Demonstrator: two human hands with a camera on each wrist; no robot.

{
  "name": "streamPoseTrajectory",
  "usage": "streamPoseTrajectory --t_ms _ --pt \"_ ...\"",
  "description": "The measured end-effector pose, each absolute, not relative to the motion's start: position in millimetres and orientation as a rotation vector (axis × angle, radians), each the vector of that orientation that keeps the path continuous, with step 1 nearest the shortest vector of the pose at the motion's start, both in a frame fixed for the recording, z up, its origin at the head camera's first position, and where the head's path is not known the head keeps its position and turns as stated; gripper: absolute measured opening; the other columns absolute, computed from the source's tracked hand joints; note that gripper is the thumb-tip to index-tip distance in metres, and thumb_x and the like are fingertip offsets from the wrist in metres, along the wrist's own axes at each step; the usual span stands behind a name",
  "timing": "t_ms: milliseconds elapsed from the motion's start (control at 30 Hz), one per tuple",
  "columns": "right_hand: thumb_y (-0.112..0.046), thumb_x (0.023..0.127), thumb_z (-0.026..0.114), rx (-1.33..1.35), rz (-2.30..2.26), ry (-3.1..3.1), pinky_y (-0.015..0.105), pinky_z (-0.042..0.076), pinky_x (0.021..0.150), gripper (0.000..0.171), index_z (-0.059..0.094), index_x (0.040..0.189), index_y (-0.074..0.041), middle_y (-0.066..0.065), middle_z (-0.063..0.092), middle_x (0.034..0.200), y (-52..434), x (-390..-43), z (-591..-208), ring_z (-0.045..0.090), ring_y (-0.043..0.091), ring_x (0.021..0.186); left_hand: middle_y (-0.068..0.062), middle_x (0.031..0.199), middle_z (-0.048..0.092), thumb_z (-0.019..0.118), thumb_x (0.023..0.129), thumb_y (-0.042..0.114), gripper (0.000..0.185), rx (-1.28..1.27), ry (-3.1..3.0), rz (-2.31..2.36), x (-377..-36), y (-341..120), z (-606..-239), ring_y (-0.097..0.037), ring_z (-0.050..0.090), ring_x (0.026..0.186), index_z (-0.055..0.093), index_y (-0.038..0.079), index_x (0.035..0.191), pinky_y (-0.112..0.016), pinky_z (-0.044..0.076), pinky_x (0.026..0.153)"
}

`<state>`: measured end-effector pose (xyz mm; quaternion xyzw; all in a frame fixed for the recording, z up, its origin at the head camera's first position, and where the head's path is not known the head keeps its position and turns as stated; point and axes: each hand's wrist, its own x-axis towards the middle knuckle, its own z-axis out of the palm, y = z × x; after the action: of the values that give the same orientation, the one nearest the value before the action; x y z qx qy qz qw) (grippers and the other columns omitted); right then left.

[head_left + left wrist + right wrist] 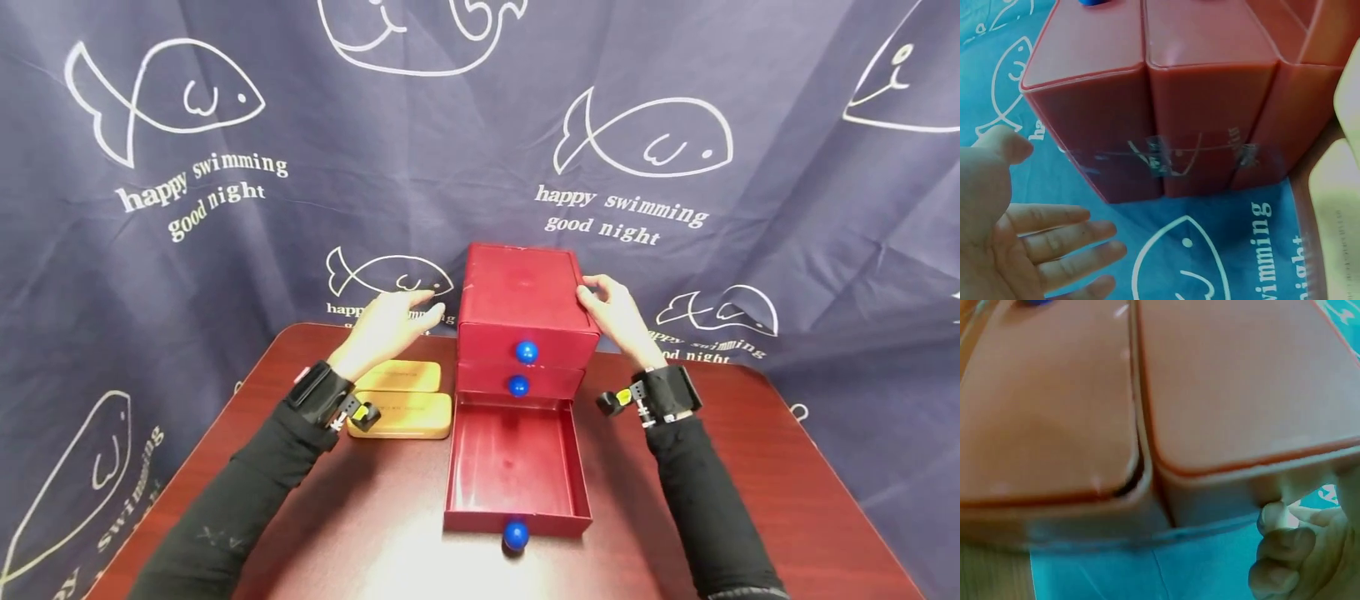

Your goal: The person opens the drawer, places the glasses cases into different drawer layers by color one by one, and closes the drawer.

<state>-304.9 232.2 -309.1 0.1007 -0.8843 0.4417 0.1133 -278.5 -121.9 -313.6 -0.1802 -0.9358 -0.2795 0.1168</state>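
A red three-tier drawer box (525, 287) with blue round knobs stands at the back of the table. Its bottom drawer (517, 462) is pulled out and empty; the two upper drawers look pushed in. My left hand (390, 329) hovers at the box's left, fingers spread and apart from it, as the left wrist view also shows. At the right rear edge, my right hand (615, 312) holds the box side, thumb at the top edge. In the right wrist view its curled fingers (1282, 550) meet the side; part of that hand is in shadow.
Two yellow oblong cases, a front one (401, 414) and a rear one (397, 376), lie left of the drawer box under my left wrist. A dark blue curtain (480, 167) with white fish drawings hangs close behind the reddish wooden table (360, 517).
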Motion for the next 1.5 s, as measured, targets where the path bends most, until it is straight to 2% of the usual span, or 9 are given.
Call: streamPoseTrajectory --t_ms 67,167,300,700,1000,1167,1333,1433,1500 --pt "-0.022 0.102 0.057 0.3 1.429 -2.532 0.015 0.049 0.067 0.042 0.058 0.133 0.005 0.006 0.067 0.083 229.8 -304.3 -313.1 0.06 0.0 0.065 -0.013 0.135 0.068 0.061 0.099 0.038 0.05 -0.526 -2.738 -0.837 -274.5 -127.8 -318.6 -0.033 0.063 0.128 0.064 0.006 0.137 -0.053 0.05 0.109" --pt "-0.02 0.101 0.058 0.289 1.564 -2.456 0.014 0.05 0.062 0.043 0.057 0.134 0.007 -0.008 0.064 0.075 226.4 -303.4 -316.9 0.06 -0.003 0.061 -0.014 0.134 0.068 0.063 0.098 0.036 0.048 -0.523 -2.733 -0.853 -269.7 -135.0 -325.5 -0.032 0.062 0.128 0.065 0.006 0.136 -0.053 0.05 0.11" --pt "-0.02 0.101 0.06 0.226 1.657 -2.402 0.013 0.051 0.061 0.045 0.056 0.138 0.005 -0.016 0.061 0.071 224.8 -302.0 -319.0 0.061 -0.003 0.061 -0.014 0.132 0.069 0.062 0.099 0.035 0.046 -0.554 -2.734 -0.859 -266.4 -138.6 -333.3 -0.032 0.066 0.123 0.066 0.005 0.134 -0.052 0.052 0.106" --pt "-0.02 0.101 0.06 0.235 1.635 -2.399 0.013 0.052 0.059 0.046 0.055 0.138 0.005 -0.018 0.06 0.069 233.7 -304.7 -314.7 0.061 -0.003 0.06 -0.013 0.131 0.07 0.066 0.097 0.031 0.045 -0.646 -2.794 -0.938 -259.7 -139.0 -355.0 -0.029 0.065 0.125 0.066 0.004 0.133 -0.049 0.051 0.108" --pt "-0.022 0.101 0.059 0.209 1.681 -2.399 0.013 0.053 0.06 0.047 0.054 0.14 0.003 -0.02 0.063 0.069 239.1 -305.5 -317.6 0.063 -0.003 0.061 -0.014 0.115 0.076 0.077 0.087 0.028 0.046 -0.753 -2.896 -0.744 -254.6 -147.5 -381.4 -0.031 0.072 0.107 0.071 0.001 0.123 -0.05 0.058 0.095" --pt "-0.022 0.101 0.059 0.196 1.669 -2.403 0.012 0.053 0.061 0.047 0.055 0.141 0.003 -0.023 0.064 0.07 239.4 -304.8 -322.9 0.063 -0.005 0.063 -0.009 0.102 0.078 0.083 0.08 0.026 0.042 -0.85 -2.88 -0.559 -249.7 -147.0 -396.2 -0.024 0.072 0.09 0.075 0.003 0.114 -0.039 0.059 0.083" --pt "-0.021 0.1 0.06 0.22 1.684 -2.382 0.013 0.053 0.06 0.046 0.056 0.139 0.004 -0.021 0.063 0.068 234.8 -304.6 -322.6 0.063 -0.004 0.061 -0.004 0.077 0.064 0.086 0.071 0.018 0.026 -1.004 -2.826 -0.477 -251.5 -145.7 -407.9 -0.013 0.052 0.071 0.072 0.006 0.089 -0.024 0.046 0.063" --pt "-0.021 0.1 0.06 0.236 1.676 -2.379 0.013 0.053 0.059 0.045 0.056 0.138 0.004 -0.021 0.063 0.067 231.9 -305.7 -321.2 0.063 -0.004 0.061 -0.001 0.072 0.054 0.089 0.066 0.026 0.034 -1.035 -2.781 -0.4 -252.7 -146.3 -411.6 -0.011 0.048 0.068 0.064 0.011 0.083 -0.023 0.042 0.058" --pt "-0.02 0.1 0.061 0.241 1.666 -2.381 0.012 0.053 0.059 0.045 0.057 0.138 0.004 -0.022 0.063 0.067 230.6 -306.8 -320.6 0.062 -0.005 0.06 0.002 0.074 0.053 0.092 0.06 0.031 0.044 -1.018 -2.786 -0.351 -253.1 -148.3 -412.7 -0.011 0.05 0.07 0.062 0.012 0.086 -0.023 0.043 0.059"
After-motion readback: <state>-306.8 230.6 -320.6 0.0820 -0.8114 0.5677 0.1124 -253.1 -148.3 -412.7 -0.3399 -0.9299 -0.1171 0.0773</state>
